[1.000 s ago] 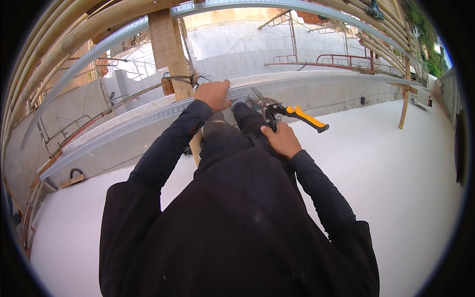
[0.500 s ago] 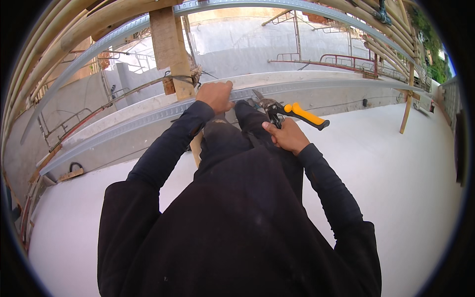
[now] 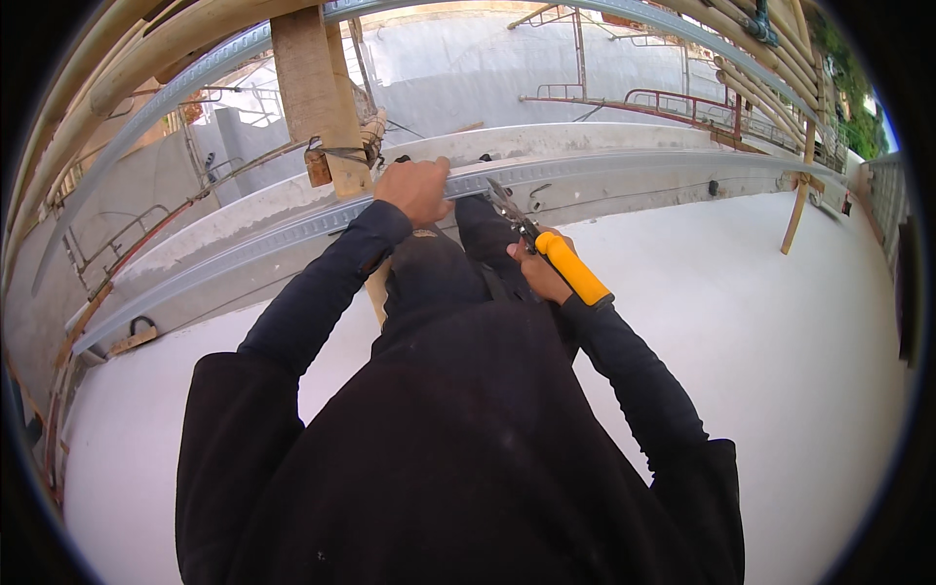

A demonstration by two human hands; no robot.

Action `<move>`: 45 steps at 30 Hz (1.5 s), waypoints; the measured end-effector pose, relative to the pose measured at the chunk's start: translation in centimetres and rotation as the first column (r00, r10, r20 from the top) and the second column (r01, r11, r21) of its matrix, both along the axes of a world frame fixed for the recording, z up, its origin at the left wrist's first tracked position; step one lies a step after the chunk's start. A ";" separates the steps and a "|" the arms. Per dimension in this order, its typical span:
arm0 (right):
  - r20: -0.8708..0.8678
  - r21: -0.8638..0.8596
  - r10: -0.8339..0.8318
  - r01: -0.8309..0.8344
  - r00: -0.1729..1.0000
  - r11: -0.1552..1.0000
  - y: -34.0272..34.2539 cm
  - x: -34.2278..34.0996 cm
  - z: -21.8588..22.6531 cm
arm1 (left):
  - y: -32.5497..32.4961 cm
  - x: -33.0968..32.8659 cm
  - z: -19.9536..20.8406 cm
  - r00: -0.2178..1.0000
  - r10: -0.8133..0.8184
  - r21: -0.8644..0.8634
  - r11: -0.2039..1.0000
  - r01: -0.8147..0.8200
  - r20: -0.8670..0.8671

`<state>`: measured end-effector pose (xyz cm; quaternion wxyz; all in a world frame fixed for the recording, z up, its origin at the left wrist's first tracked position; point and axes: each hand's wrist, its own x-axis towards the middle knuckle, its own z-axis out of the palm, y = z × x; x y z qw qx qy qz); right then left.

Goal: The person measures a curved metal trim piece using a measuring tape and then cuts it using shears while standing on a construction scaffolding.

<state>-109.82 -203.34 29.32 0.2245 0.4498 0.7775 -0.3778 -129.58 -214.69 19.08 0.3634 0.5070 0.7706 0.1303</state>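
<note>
A long galvanized metal channel (image 3: 283, 234) with a row of slots lies across in front of me, bowed by the lens. My left hand (image 3: 414, 192) is closed over it beside a wooden post, fingers wrapped round its edge. To the right, my right hand (image 3: 541, 273) grips a pair of tin snips (image 3: 575, 270) with yellow and black handles. Their jaws point up and left, and the tips overlap the channel's near edge in view. Whether the blades touch the metal I cannot tell. Part of the lower handle is hidden by my fingers.
The wooden post (image 3: 312, 88), bound with wire, rises past my left hand. Bamboo poles (image 3: 146, 73) and a second metal channel (image 3: 161, 112) arch overhead. Beyond a concrete ledge (image 3: 585, 141) stand red scaffold frames (image 3: 682, 102). A white surface (image 3: 741, 322) spreads below on the right.
My right hand has moved slightly left and down and turned the snips; the yellow handle now slants down over my wrist. My left hand stays on the channel. The view has shifted a little.
</note>
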 end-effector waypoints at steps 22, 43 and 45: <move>-0.040 0.063 -0.309 0.311 0.950 0.948 -1.6 2.9 -4.8 | -0.2 0.8 0.6 0.997 0.014 0.004 1.000 -0.014 -0.080; -0.215 -0.144 0.128 -0.161 0.968 0.976 1.1 1.6 -2.1 | -0.2 6.5 16.4 0.957 0.164 0.750 0.594 -0.291 0.241; -0.262 -0.230 0.055 -0.118 0.964 0.966 1.0 2.7 -1.2 | 2.0 8.6 16.8 0.925 -0.013 0.787 0.530 -0.315 0.379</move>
